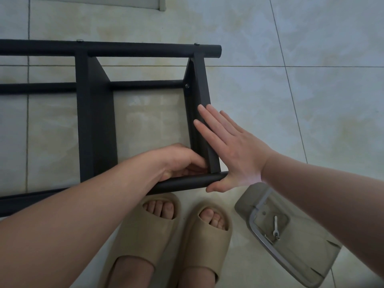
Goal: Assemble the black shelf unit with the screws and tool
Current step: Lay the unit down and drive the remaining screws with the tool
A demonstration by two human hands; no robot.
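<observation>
The black shelf unit [95, 121] lies on its side on the tiled floor, with round tubes along the far and near edges and flat panels between them. My right hand [230, 146] lies flat, fingers straight, against the outer face of the right end panel [202, 96]; its thumb sits under the end of the near tube [187, 181]. My left hand [182, 161] reaches inside the frame at the corner where that panel meets the near tube, fingers curled there; what they hold is hidden. Screw heads [187, 86] show on the end panel and far tube.
A clear plastic bag [291, 235] with a small metal tool [276, 227] inside lies on the floor at the lower right. My feet in beige slippers [166, 235] stand just below the near tube. Tiled floor [311, 80] spreads out to the right.
</observation>
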